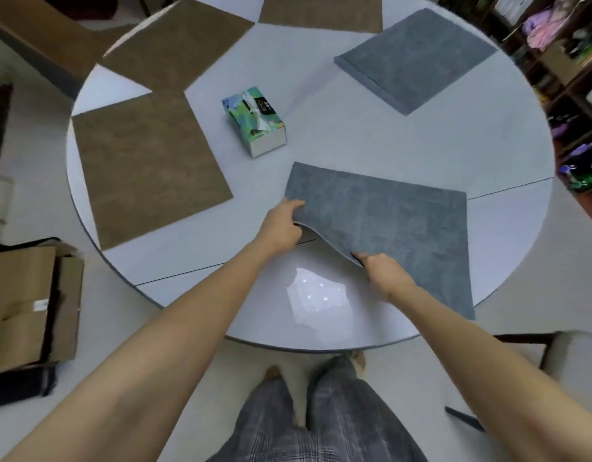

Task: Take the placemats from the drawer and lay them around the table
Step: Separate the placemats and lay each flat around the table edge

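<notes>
You were laying the grey mat (388, 221) low and right on the counter (321, 135). Your left hand (281, 225) and right hand (384, 271) pinched its near edge. Next it probably needed flattening.

Five rectangular placemats lie around the round white worktop (321, 135). Three are brown: one at 9 o'clock (148, 168), one at 11 o'clock (178, 45), one at 12 o'clock (321, 10), cut off by the frame's top. A grey placemat (418, 58) lies flat at 2 o'clock. Another grey placemat (398, 225) sits at 4 o'clock, its near left edge lifted and curled off the worktop, the rest flat.
</notes>
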